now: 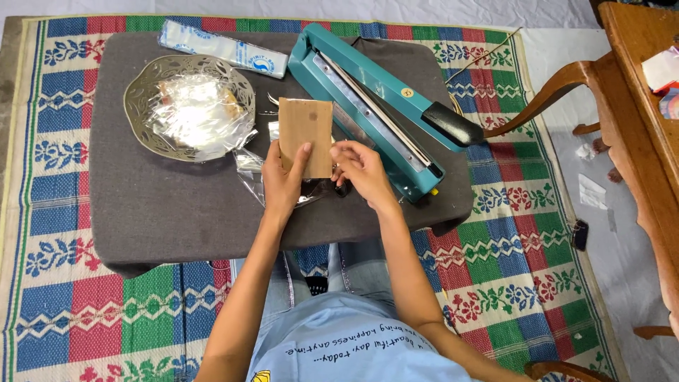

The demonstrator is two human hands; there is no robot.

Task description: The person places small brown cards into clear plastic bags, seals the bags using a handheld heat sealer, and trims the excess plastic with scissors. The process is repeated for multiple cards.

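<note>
a brown cardboard piece (305, 134) stands upright above the middle of the bench (170, 212), a low surface covered with dark grey cloth. the left hand (283, 182) is clamped on its lower left edge, thumb pressed on the front face. the right hand (361, 172) touches its lower right edge, fingers curled together at the card; whether it truly grips the card i cannot tell. under both hands lie loose clear plastic bags (251, 170), crumpled on the cloth.

just right of the card sits a teal heat sealer (368, 92) with a black handle, set at a slant across the bench's far right corner. to the left, a silver cut-out metal bowl (141, 88) holds more clear plastic wrapping. behind the bowl, near the far edge, lies 1 long white and blue packet (223, 48).

the bench rests on a woven floor mat (64, 141) patterned in blue, red and green. a wooden chair (566, 85) and wooden furniture stand at the right.
</note>
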